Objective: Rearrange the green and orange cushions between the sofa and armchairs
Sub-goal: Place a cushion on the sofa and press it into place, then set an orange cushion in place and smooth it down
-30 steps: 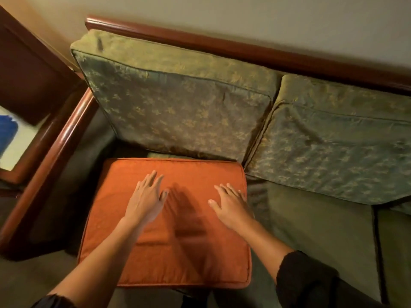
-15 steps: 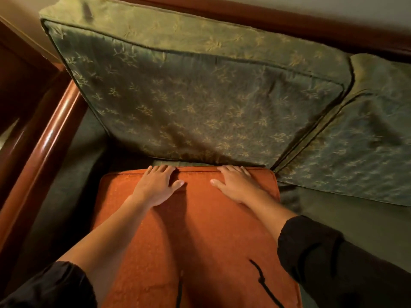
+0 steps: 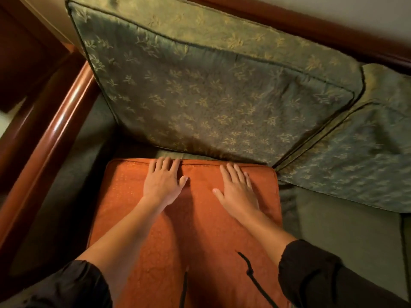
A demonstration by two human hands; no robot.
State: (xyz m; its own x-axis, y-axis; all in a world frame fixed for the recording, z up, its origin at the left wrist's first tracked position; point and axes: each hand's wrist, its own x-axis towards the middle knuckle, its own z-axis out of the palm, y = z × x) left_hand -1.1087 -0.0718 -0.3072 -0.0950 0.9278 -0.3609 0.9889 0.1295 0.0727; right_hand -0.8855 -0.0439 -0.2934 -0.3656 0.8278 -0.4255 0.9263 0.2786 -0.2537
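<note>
An orange cushion (image 3: 195, 236) lies flat on the green sofa seat (image 3: 347, 236), its far edge against the back cushions. My left hand (image 3: 163, 180) presses flat on its far left part, fingertips at the far edge. My right hand (image 3: 236, 188) lies flat on its far right part, fingers straight. A large green patterned cushion (image 3: 211, 96) leans against the sofa back right behind the orange one. A second green patterned cushion (image 3: 355, 152) leans to its right.
A polished wooden armrest (image 3: 53, 130) runs along the left of the seat, with a dark wooden piece (image 3: 26, 63) beyond it. The wooden backrest rail (image 3: 311, 27) runs under the wall. Black cords (image 3: 255, 278) hang over the orange cushion near me.
Both hands have slid from the middle of the orange cushion to its far edge, and the cushion sits closer to the back cushions. My view has moved in closer.
</note>
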